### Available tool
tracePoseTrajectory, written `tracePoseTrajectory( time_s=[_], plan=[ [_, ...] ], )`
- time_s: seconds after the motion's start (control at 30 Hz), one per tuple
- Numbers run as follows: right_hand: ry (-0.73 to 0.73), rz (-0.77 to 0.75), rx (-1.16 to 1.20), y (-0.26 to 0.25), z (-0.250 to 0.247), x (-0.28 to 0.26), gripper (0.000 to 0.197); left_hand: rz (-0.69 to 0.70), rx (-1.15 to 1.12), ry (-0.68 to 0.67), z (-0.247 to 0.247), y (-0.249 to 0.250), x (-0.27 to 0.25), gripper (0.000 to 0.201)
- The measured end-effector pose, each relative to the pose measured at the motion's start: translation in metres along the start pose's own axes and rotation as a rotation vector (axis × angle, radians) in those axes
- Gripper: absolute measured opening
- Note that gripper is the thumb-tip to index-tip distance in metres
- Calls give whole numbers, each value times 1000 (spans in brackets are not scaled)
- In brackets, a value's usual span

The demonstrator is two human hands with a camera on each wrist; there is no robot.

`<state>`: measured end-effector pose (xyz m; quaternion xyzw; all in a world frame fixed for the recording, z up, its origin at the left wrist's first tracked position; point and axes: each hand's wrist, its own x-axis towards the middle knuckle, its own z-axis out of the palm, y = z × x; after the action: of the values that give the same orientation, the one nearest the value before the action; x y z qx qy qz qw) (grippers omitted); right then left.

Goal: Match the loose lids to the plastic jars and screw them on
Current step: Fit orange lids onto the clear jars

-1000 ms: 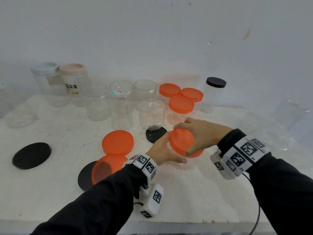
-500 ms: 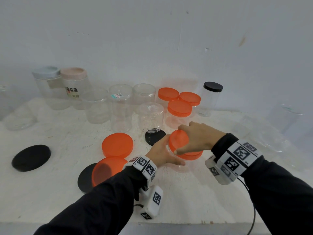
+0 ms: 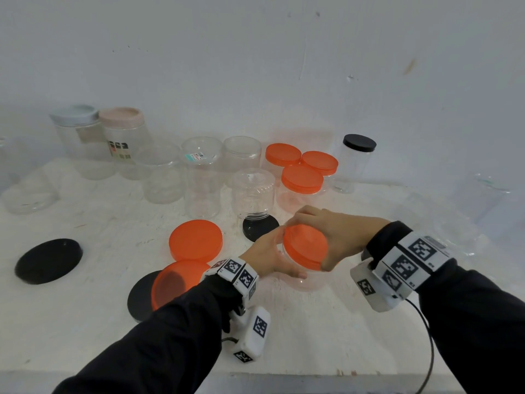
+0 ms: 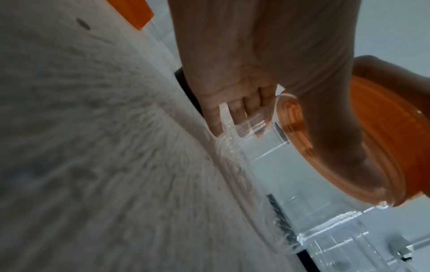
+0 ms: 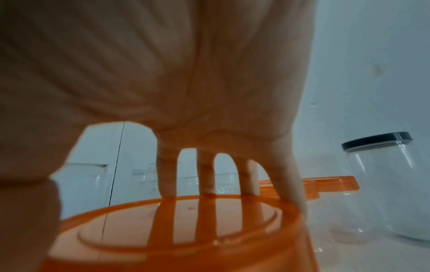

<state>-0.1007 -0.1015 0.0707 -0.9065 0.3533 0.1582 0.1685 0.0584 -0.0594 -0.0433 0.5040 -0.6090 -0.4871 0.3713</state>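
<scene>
A clear plastic jar (image 3: 309,281) stands tilted on the white table (image 3: 85,322), near the middle front. My left hand (image 3: 270,257) grips its wall, fingers (image 4: 235,108) behind it and thumb in front. An orange lid (image 3: 305,245) sits on the jar's mouth, its top leaning toward me. My right hand (image 3: 335,237) grips this lid from above and the right. Its fingers (image 5: 166,176) curl over the far rim of the orange lid (image 5: 174,230), and the thumb presses the near side. In the left wrist view the lid (image 4: 384,156) caps the jar (image 4: 267,165).
Two loose orange lids (image 3: 195,240) (image 3: 173,282) lie left of my hands, one leaning on a black lid (image 3: 140,297). Another black lid (image 3: 48,264) lies far left. An upturned jar (image 3: 252,191) stands on a black lid. Open jars, three orange-lidded jars (image 3: 302,179) and a black-lidded jar (image 3: 358,160) line the back.
My right hand has turned a little round the orange lid, whose top now shows more. The left hand keeps its grip on the jar, which stays in place.
</scene>
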Motion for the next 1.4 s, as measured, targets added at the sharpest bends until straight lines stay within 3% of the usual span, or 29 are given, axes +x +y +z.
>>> tracePoseTrajectory(
  time_s=[0.4,0.6,0.83,1.13,1.4],
  plan=[
    [-56,-27,-4,3,-4,3,95,-12,39,-41,-5,3,0,100],
    [12,77,-56,-1,1,-1,89,5,47,-30,-5,4,-1,98],
    [-6,-78,12,3,-2,-4,91,15,34,-50,-6,4,-2,102],
    [-55,-133,54,0,-2,-4,87,6,39,-63,-7,6,-2,100],
    [113,53,-160,-4,3,-3,86,9,9,-36,-6,2,0,92]
  ],
)
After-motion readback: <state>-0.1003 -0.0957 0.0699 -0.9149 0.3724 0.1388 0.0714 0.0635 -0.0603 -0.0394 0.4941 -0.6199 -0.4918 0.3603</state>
